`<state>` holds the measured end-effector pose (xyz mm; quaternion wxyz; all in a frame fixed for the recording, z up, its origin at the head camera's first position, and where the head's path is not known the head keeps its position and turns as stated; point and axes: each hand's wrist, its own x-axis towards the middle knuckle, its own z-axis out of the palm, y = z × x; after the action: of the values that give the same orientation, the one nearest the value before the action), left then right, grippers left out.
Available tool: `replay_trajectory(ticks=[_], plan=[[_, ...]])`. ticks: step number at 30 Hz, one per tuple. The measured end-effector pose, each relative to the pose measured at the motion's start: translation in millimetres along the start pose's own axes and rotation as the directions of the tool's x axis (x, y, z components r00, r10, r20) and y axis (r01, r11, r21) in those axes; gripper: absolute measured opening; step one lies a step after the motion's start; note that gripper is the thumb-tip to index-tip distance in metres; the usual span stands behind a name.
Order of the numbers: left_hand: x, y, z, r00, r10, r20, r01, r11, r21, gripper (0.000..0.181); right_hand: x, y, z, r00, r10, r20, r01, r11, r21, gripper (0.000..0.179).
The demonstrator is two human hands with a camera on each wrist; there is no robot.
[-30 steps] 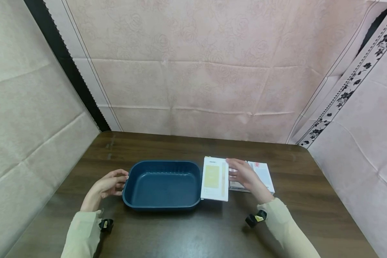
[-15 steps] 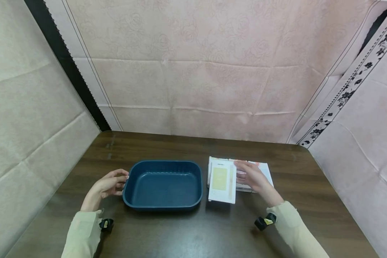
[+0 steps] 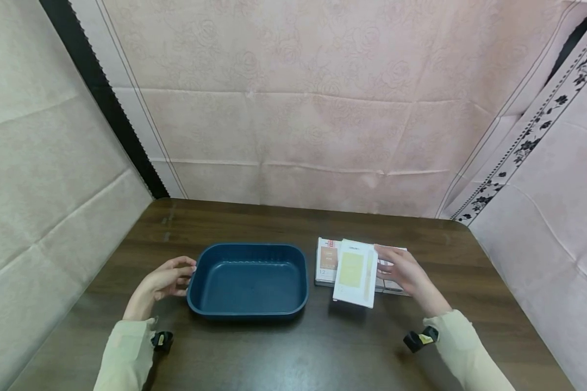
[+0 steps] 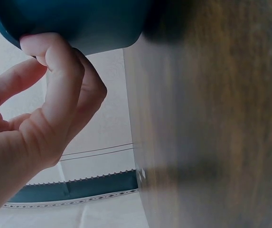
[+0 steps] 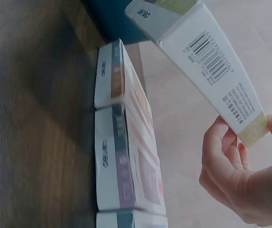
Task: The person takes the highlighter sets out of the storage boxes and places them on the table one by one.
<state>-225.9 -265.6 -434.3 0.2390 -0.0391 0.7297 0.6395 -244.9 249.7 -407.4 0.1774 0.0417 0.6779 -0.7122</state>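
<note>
My left hand (image 3: 168, 278) is at the left side of a dark blue rectangular tray (image 3: 247, 315), its bent fingers gripping the rim. In the left wrist view, a fingertip (image 4: 33, 45) overlaps the edge of the tray (image 4: 98, 28). My right hand (image 3: 403, 269) pinches a slim white box with a yellow-green panel (image 3: 353, 271) by its right edge. That box is tilted and raised off the table, partly covering similar boxes behind it. A barcode shows on the side of the box (image 5: 211, 61) in the right wrist view.
White boxes lie in a row on the brown table (image 3: 274, 358): one with a tan panel (image 3: 328, 258), one with a purple band (image 5: 121, 161) and one with a blue band (image 5: 126, 219). Pale cloth (image 3: 293, 108) hangs behind and at both sides.
My right hand has carried the white box with the yellow-green panel rightward, away from the tray's right edge and across the row. The tan-panelled box is uncovered. My left hand and the tray stay put.
</note>
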Motion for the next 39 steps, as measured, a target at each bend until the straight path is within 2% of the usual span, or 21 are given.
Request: replay_trajectory(ticks=[3, 13, 20, 25, 33, 39], plan=[[0.5, -0.1, 0.2, 1.0, -0.001, 0.0, 0.001, 1.0, 0.002, 0.014, -3.9, -1.5, -9.1, 1.0, -0.004, -0.005, 0.004, 1.0, -0.013, 0.054], [1.1, 0.1, 1.0, 1.0, -0.004, -0.007, 0.004, 1.0, -0.004, 0.015, -13.0, -7.5, -37.9, 0.997, 0.019, -0.073, -0.016, 0.999, 0.043, 0.036], [1.7, -0.3, -0.1, 1.0, 0.001, -0.008, -0.001, 1.0, -0.008, 0.013, -15.3, -10.0, -56.7, 0.997, 0.008, -0.077, 0.002, 0.993, 0.117, 0.011], [0.8, -0.2, -0.6, 1.0, 0.003, -0.01, -0.003, 1.0, -0.005, 0.013, -15.1, -10.8, -68.9, 0.996, 0.017, -0.087, -0.006, 0.993, 0.118, 0.013], [1.4, -0.3, -0.3, 1.0, -0.004, -0.012, 0.004, 1.0, -0.001, 0.012, -14.4, -10.0, -88.4, 0.995, -0.013, -0.096, 0.016, 0.999, 0.03, 0.021], [1.1, -0.1, -0.7, 1.0, -0.01, -0.01, 0.01, 1.0, -0.005, 0.011, -16.2, -9.9, -101.1, 0.99, -0.003, -0.144, 0.0, 1.0, -0.022, 0.026]])
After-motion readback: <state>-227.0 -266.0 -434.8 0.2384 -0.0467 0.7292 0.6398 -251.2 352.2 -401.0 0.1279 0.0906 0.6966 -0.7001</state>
